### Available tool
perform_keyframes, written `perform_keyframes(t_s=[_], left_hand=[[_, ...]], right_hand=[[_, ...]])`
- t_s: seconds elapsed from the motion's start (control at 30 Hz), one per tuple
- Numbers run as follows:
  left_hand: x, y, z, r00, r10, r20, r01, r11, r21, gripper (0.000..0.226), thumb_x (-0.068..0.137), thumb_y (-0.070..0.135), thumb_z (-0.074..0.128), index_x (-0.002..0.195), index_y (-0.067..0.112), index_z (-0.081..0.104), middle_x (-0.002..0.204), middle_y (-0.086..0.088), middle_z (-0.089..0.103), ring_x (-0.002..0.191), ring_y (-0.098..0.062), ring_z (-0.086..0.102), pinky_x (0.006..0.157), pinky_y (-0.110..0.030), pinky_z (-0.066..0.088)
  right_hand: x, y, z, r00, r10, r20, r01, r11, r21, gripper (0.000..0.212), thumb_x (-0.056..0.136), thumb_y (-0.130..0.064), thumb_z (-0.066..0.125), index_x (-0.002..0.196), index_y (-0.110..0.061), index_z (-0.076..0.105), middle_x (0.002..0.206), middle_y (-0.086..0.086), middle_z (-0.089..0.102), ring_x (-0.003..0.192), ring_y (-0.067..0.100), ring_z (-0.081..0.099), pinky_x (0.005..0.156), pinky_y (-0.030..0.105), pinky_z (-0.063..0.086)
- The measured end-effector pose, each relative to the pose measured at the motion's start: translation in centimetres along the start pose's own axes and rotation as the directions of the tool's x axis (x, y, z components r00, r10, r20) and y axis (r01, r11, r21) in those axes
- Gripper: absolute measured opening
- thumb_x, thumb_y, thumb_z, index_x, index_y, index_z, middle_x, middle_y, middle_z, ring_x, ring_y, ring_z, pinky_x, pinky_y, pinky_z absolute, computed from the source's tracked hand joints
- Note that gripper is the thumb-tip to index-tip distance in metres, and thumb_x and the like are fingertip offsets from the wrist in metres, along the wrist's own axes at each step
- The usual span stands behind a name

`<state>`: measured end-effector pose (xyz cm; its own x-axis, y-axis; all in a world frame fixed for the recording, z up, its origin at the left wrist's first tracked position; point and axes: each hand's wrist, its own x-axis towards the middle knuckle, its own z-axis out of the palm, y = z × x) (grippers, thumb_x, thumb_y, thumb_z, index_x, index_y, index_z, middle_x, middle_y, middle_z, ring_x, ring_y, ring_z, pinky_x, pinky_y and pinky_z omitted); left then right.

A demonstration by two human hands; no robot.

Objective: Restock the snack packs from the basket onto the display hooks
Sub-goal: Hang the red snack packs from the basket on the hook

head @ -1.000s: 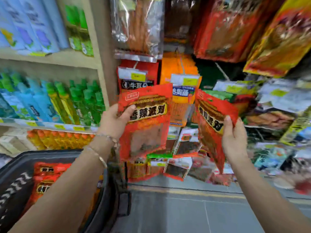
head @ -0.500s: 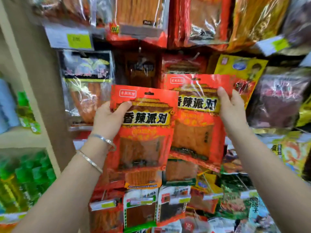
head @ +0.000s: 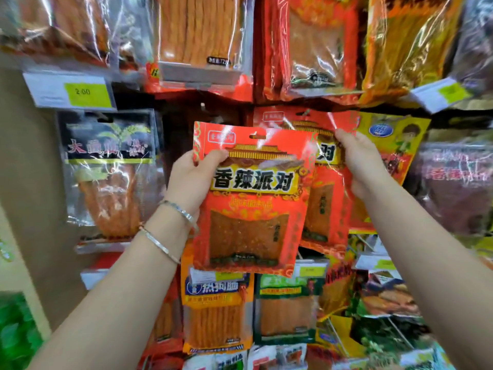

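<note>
My left hand (head: 190, 180) grips a red snack pack (head: 250, 206) with yellow lettering by its upper left edge, thumb on the front. The pack is upright in front of the display, its hang hole at the top. Behind it, to the right, my right hand (head: 361, 164) holds a second red snack pack (head: 328, 204) of the same kind by its upper right edge, raised against the wall of hanging packs. I cannot tell whether that pack's hang hole sits on a hook. The basket is out of view.
Hanging snack packs cover the display: a black-topped pack (head: 109, 169) at left, a yellow pack (head: 394, 140) at right, orange (head: 216, 311) and green (head: 288, 305) packs below, large packs above. A price tag (head: 72, 90) reads 2.00. A beige shelf post (head: 26, 182) stands at left.
The view has swung up from the basket and floor to the hooks. Both hands have raised their packs, and the right-hand pack has moved closer to the display, partly behind the left one.
</note>
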<state>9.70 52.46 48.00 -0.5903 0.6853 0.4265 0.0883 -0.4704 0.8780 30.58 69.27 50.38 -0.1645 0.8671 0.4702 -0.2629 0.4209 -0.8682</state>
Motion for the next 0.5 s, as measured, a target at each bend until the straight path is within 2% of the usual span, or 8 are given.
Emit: perform_keyframes(t_s=[0.07,0.13,0.2,0.27,0.37,0.43,0.5], left_hand=[[0.4,-0.2,0.6,1.0,-0.014,-0.005,0.014,1.0,-0.019,0.01,0.065,0.033,0.071,0.069,0.024,0.069,0.074,-0.002,0.072,0.066,-0.019,0.07,0.054,-0.031,0.055],[0.6,-0.5,1.2,1.0,-0.023,-0.009,0.023,1.0,-0.018,0.007,0.066,0.032,0.072,0.068,0.026,0.068,0.073,-0.002,0.073,0.066,-0.019,0.071,0.055,-0.031,0.055],[0.8,-0.9,1.8,1.0,-0.019,-0.008,0.018,1.0,-0.013,0.006,0.072,0.029,0.072,0.07,0.025,0.068,0.073,-0.001,0.073,0.066,-0.019,0.071,0.054,-0.029,0.054],[0.9,-1.1,2.4,1.0,-0.023,-0.002,0.023,0.999,-0.035,0.006,0.077,0.024,0.07,0.074,0.022,0.067,0.072,-0.001,0.072,0.065,-0.018,0.07,0.053,-0.028,0.054],[1.0,-1.4,3.3,0.999,-0.052,0.009,0.052,0.996,-0.074,0.005,0.081,0.022,0.068,0.082,0.017,0.067,0.073,-0.002,0.073,0.065,-0.018,0.07,0.052,-0.027,0.054],[0.9,-1.7,4.0,0.998,-0.058,0.034,0.061,0.996,-0.072,0.007,0.079,0.023,0.069,0.083,0.017,0.068,0.076,-0.005,0.073,0.067,-0.02,0.071,0.055,-0.03,0.056],[0.9,-2.0,4.9,0.995,-0.056,0.086,0.061,0.997,-0.056,0.009,0.074,0.027,0.07,0.079,0.02,0.07,0.079,-0.005,0.074,0.07,-0.022,0.071,0.06,-0.034,0.058]], right_hand=[[0.3,0.8,-0.2,0.999,0.029,-0.036,-0.031,0.999,-0.039,0.013,0.091,-0.031,0.056,0.087,-0.019,0.062,0.068,-0.008,0.07,0.062,0.009,0.067,0.06,0.028,0.05],[0.6,1.8,-0.4,0.996,-0.003,-0.095,-0.01,0.99,-0.139,0.018,0.091,-0.036,0.057,0.095,-0.019,0.063,0.083,-0.01,0.071,0.076,0.008,0.065,0.07,0.029,0.05],[0.5,2.6,-0.8,0.981,-0.121,-0.151,0.08,0.965,-0.251,0.035,0.088,-0.039,0.062,0.112,-0.014,0.054,0.101,-0.003,0.06,0.086,0.009,0.056,0.074,0.021,0.045],[-0.3,2.9,-1.2,0.941,-0.287,-0.182,0.216,0.918,-0.332,0.035,0.086,-0.032,0.066,0.11,-0.021,0.044,0.102,-0.001,0.049,0.083,0.006,0.05,0.071,0.011,0.04],[-1.7,3.3,-1.9,0.851,-0.497,-0.168,0.372,0.797,-0.475,0.021,0.084,-0.033,0.063,0.097,-0.024,0.049,0.095,-0.008,0.048,0.087,0.003,0.043,0.078,0.016,0.037],[-2.6,3.1,-1.6,0.901,-0.415,-0.129,0.35,0.869,-0.349,0.019,0.083,-0.048,0.053,0.08,-0.029,0.055,0.079,-0.018,0.052,0.076,0.0,0.047,0.074,0.021,0.036],[-3.0,2.6,-1.0,0.974,-0.226,-0.018,0.22,0.962,-0.162,0.037,0.079,-0.058,0.051,0.076,-0.023,0.062,0.072,-0.013,0.06,0.069,0.002,0.053,0.071,0.029,0.041]])
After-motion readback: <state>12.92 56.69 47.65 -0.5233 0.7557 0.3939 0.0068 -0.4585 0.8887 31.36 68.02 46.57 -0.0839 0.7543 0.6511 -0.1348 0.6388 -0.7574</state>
